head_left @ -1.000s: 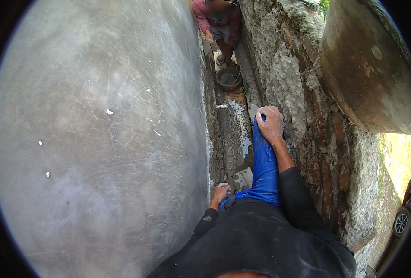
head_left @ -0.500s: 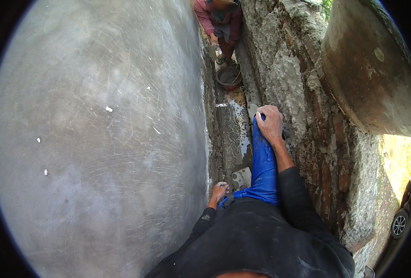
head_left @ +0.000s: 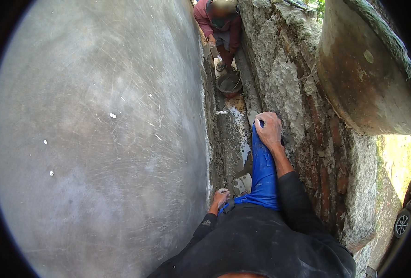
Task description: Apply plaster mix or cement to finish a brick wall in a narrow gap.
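Observation:
My right hand (head_left: pixel 268 129) rests with its dust-coated fingers curled over the knee of my blue trousers (head_left: pixel 263 180). My left hand (head_left: pixel 221 196) is low beside my hip, close to the grey wall, its fingers bent; what they hold, if anything, I cannot make out. A grey sandal (head_left: pixel 241 185) shows below that leg, in a narrow trough (head_left: pixel 228 139) with wet mortar and white splashes. Ahead, a co-worker in a pink jacket (head_left: pixel 205 14) crouches, holding a metal tool in one hand, with a mortar bucket (head_left: pixel 227 87) at their feet.
A smooth grey plastered surface (head_left: pixel 99 139) fills the left side. A rough brick and mortar wall (head_left: pixel 289 78) runs along the right, with a curved, stained concrete piece (head_left: pixel 363 69) above it. A car wheel (head_left: pixel 401 223) shows far below at the right.
The view has shifted slightly, so my hands sit a little lower in the picture. The co-worker's tool hand and head have moved a little. My hands keep their grip and place.

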A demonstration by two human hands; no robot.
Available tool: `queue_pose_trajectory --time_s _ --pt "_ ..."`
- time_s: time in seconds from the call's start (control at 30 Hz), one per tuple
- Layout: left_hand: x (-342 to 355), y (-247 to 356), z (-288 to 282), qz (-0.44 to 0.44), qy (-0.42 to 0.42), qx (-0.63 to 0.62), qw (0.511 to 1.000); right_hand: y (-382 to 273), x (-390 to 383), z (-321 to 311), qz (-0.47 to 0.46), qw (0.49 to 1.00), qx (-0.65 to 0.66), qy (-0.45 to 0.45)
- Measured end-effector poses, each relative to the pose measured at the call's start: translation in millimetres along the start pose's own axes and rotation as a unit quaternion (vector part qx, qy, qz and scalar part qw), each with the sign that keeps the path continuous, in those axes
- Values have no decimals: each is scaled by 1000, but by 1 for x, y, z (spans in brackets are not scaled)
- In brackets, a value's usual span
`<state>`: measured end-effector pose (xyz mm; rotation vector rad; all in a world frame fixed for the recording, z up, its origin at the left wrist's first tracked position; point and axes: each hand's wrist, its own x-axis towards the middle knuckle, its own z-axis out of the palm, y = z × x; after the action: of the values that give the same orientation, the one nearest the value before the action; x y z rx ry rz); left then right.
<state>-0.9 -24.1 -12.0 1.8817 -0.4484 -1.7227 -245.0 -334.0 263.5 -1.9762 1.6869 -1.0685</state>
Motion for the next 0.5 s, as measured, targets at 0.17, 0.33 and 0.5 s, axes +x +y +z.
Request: queue_pose_trajectory --time_s 0.17,0.33,0.5 --pt "-3 1 1 -2 -4 -1 1000 -1 0 -1 -1 1000 5 -3" --pt "-4 0 2 6 -6 9 1000 0 0 -1 -8 1000 0 7" --pt "-4 1 1 -10 -8 -1 1000 -1 0 0 -12 1000 2 8"
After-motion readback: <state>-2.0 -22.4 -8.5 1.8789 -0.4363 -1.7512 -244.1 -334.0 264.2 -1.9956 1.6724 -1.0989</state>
